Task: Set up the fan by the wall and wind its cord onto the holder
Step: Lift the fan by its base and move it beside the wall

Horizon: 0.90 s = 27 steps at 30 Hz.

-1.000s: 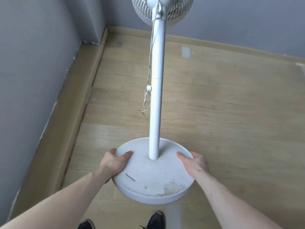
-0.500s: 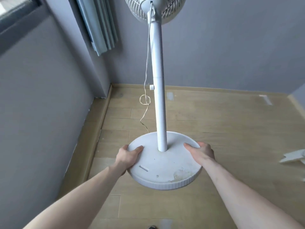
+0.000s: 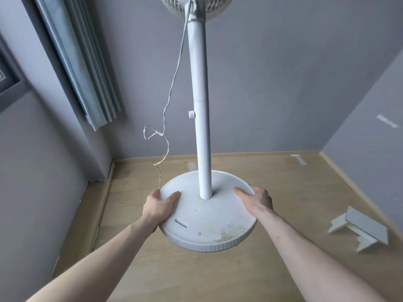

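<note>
A white pedestal fan stands in front of me with its round base (image 3: 207, 227) lifted off the wooden floor. My left hand (image 3: 159, 205) grips the base's left rim, thumb on top. On the right rim, my right hand (image 3: 255, 198) grips the same way. The white pole (image 3: 199, 105) rises to the fan head (image 3: 196, 5), cut off at the top edge. A thin white cord (image 3: 172, 88) hangs loose from the head, left of the pole, with a knotted loop near its lower end. A small knob (image 3: 191, 114) sticks out of the pole's left side.
Grey walls meet in a corner ahead, with a grey-blue curtain (image 3: 82, 68) hanging at the left. A wooden skirting runs along the walls. A white bracket-like piece (image 3: 359, 228) lies on the floor at the right.
My view has tilted up and the fan has moved forward toward the corner, base still held in both hands. The cord swings to the left. The white piece at the right has come into view.
</note>
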### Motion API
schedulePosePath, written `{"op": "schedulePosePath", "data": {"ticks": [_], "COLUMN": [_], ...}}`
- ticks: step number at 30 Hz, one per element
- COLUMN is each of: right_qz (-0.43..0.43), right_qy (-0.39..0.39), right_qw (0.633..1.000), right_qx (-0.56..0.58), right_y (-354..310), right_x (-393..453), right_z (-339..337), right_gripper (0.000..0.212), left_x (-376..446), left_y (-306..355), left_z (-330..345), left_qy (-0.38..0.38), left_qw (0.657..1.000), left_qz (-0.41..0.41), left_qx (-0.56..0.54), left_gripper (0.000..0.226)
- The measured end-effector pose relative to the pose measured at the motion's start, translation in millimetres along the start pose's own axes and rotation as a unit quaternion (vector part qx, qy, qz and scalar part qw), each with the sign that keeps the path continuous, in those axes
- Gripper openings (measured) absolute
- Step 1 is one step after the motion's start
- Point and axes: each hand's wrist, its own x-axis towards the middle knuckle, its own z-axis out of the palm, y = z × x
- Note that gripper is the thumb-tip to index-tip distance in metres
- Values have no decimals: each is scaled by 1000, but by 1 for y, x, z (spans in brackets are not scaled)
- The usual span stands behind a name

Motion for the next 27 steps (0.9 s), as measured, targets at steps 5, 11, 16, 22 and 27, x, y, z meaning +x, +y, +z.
{"op": "schedulePosePath", "data": {"ticks": [5,11,16,22,27], "right_qz": [3,11,10,-6,-24], "right_qy": [37,72,98,110,117], "right_qw": [999,996,993,991,989], "right_qx": [16,46,67,82,85], "right_y": [-15,-20,-11,7,23], "right_x": [20,51,98,173,237], "right_z": [-18,-45,-88,-164,-242], "right_gripper": [31,31,31,31,32], "left_x": [27,45,58,61,52], "left_y": [44,99,150,216,270], "left_z": [12,40,96,188,271], "left_qy": [-24,-49,-62,-58,-46], "left_qw": [999,995,992,990,990], "left_qz": [35,73,101,117,127], "left_qx": [8,39,52,55,45], "left_gripper": [73,75,74,78,77]}}
